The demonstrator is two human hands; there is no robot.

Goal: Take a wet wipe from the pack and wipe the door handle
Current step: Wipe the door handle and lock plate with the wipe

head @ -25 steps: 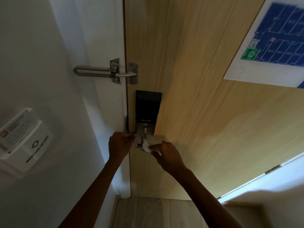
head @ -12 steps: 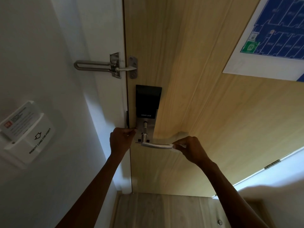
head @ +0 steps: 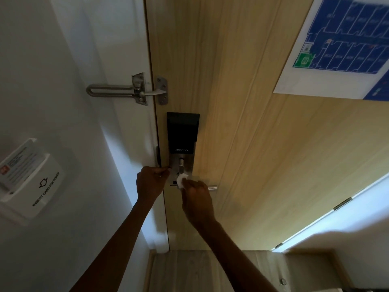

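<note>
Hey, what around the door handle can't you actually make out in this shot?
Head view only:
- Door handle: mostly hidden under the right hand; only its tip shows.
- Wet wipe: mostly covered by that hand.
- Left hand: fingertips curl out of sight at the door edge.
- Floor plan: cut off, labels blurred.

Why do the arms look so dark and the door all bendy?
Head view: light comes from the bright strip at lower right, so the hands, left and right, look shadowy; the wide lens curves the door; the moving right hand is slightly blurred.
</note>
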